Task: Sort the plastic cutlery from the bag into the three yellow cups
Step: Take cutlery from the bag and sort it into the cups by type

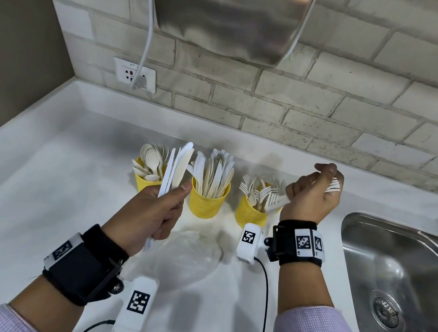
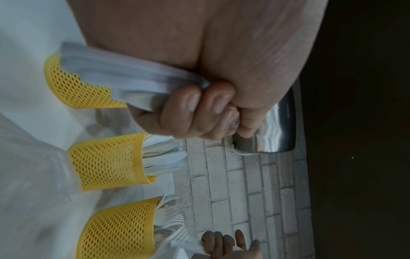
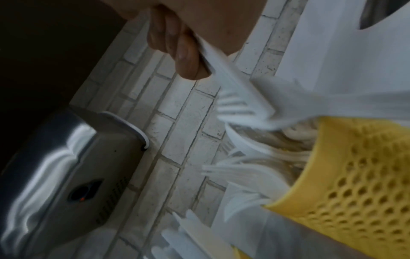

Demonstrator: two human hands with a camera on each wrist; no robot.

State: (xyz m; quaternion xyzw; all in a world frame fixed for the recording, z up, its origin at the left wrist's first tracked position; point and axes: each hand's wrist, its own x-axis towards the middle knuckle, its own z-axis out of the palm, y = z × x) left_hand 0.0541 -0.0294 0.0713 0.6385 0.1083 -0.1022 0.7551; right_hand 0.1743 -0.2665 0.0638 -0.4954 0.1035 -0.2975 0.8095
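Three yellow mesh cups stand in a row on the white counter: a spoon cup, a knife cup and a fork cup. My left hand grips a bundle of white plastic knives, blades up, in front of the spoon and knife cups. My right hand grips several white forks just right of the fork cup, their handles pointing down towards it. In the left wrist view the fingers curl round the knives. The right wrist view shows the forks above the fork cup.
A crumpled clear plastic bag lies on the counter between my wrists. A steel sink sits to the right. A steel hand dryer hangs on the brick wall above the cups, its cable running to a socket.
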